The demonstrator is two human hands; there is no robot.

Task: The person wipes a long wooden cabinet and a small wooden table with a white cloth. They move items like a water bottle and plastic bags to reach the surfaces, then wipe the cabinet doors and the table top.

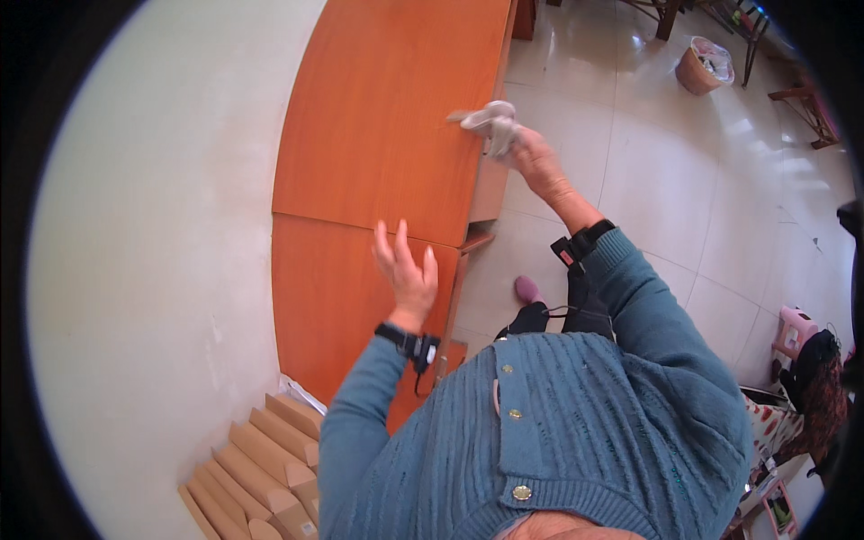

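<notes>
In my right hand (pixel 536 162) is a crumpled greyish-white cloth (pixel 496 128), blurred at its loose end, at the right edge of the orange-brown wooden desk top (pixel 385 115). My left hand (pixel 408 277) holds nothing; its fingers are spread above the seam where the far desk top meets a second wooden top (pixel 324 290). Whether the left fingertips touch the wood I cannot tell. Both wrists wear black straps with small devices.
A pale wall (pixel 169 202) runs along the desks' left side. Open cardboard boxes (pixel 256 466) stand at the lower left. On the tiled floor are a lined waste bin (pixel 698 71) and a pink plastic stool (pixel 795 331).
</notes>
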